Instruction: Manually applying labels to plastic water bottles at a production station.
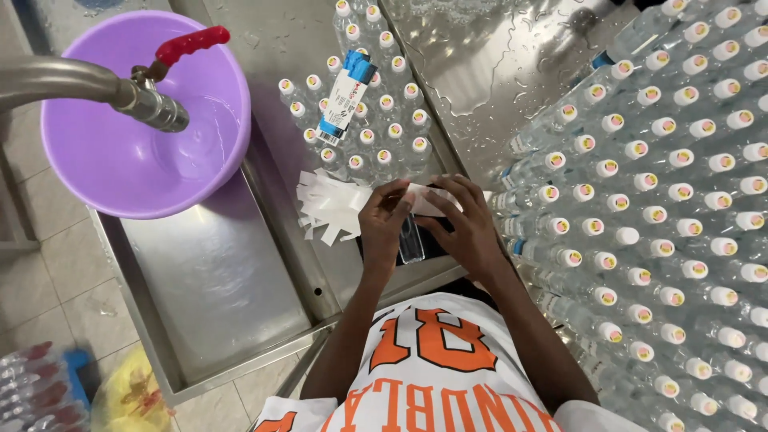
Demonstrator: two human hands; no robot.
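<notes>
Here, both hands meet over one bottle at the near edge of the steel table.
Left hand: the left hand (384,218) has its fingers curled together onto a white label strip (422,200), pinching its left part from above.
Right hand: the right hand (468,224) has its fingers bent and closed over the right part of the same strip, pressing it down.
Bottle: a clear plastic bottle (411,238) lies directly under and between the two sets of fingers, its body showing in the gap below the strip; whether the strip already sticks to it I cannot tell.
Loose labels: a fanned heap of white strips (328,206) lies just left of the left fingers.
Small group of bottles: capped bottles (368,120) stand beyond the fingertips, with a blue and white label pack (342,100) lying on top.
Large group of bottles: many capped bottles (680,200) crowd the table to the right of the right fingers.
Basin: a purple basin (96,168) with water sits far left of the left fingers, under a metal tap (148,104) with a red handle.
Table: wet steel table (216,272).
</notes>
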